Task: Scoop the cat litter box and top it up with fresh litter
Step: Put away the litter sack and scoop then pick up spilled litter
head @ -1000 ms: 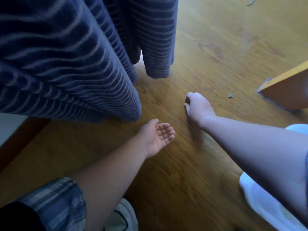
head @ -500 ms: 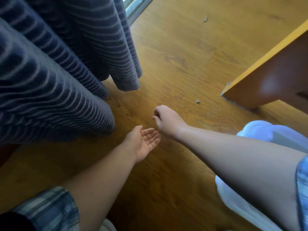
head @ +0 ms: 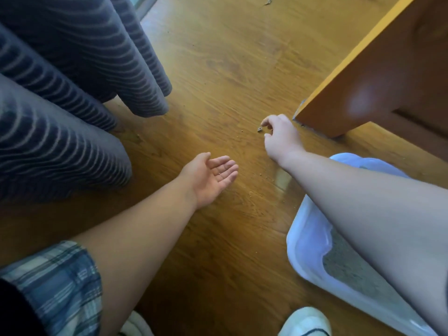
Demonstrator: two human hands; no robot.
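The right hand [head: 278, 137] has reached away from the left hand [head: 211, 177] to a crumb [head: 260, 129] on the floor [head: 218, 69]. The crumb is small, grey and lumpy. Thumb and forefinger are parted, holding nothing, with the crumb just off their tips. The left hand lies palm-up, fingers relaxed. The pale-rimmed litter box [head: 305, 238] sits under the right forearm.

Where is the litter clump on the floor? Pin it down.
Head view, right of centre: the litter clump lies on the wooden floor, just left of the fingers of the right hand, near the corner of the cabinet.
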